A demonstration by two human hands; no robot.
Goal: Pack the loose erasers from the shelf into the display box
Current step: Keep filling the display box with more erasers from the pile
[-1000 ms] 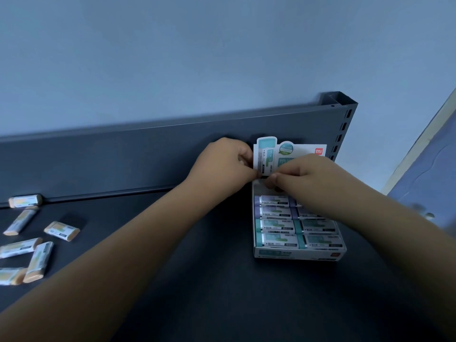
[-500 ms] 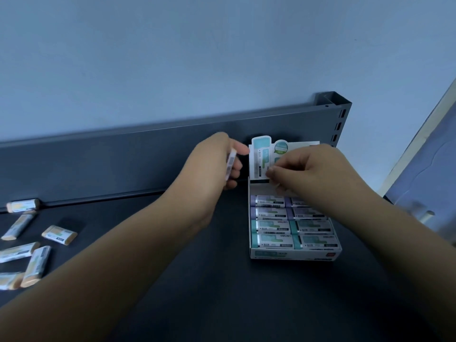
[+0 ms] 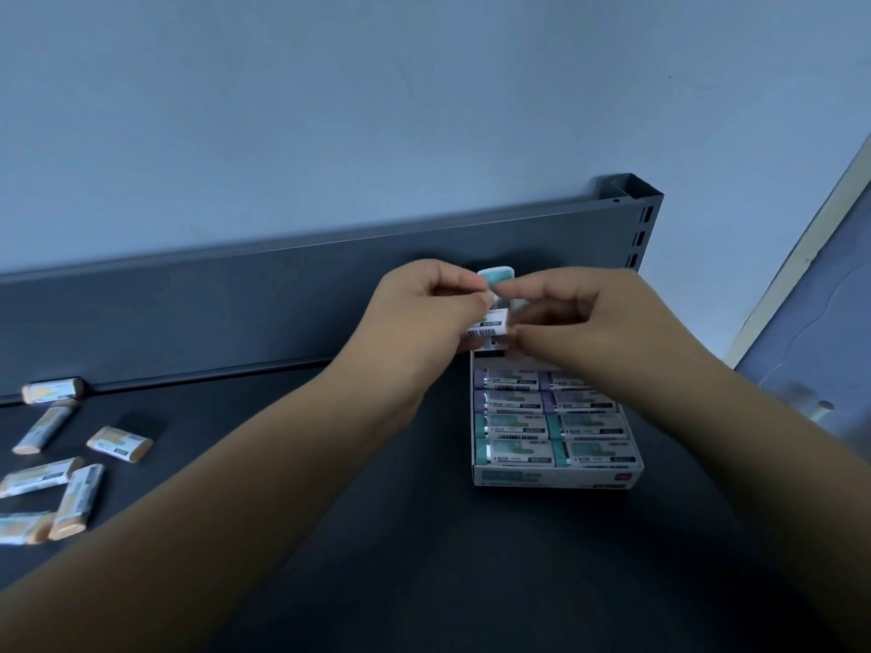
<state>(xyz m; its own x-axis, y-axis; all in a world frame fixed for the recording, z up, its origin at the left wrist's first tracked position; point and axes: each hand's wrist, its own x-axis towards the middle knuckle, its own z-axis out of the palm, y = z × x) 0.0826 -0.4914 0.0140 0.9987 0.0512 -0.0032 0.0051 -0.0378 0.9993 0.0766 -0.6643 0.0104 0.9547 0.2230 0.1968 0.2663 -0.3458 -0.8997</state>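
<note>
The dark grey shelf point(image 3: 330, 534) carries the display box point(image 3: 556, 478) at right and six loose erasers point(image 3: 120, 443) at left.

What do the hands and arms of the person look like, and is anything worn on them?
Nothing is worn on them. The left hand and the right hand have no gloves, and no ring shows on the fingers in view. The left forearm and the right forearm have no sleeve, watch or bracelet as far as the picture reaches.
</note>
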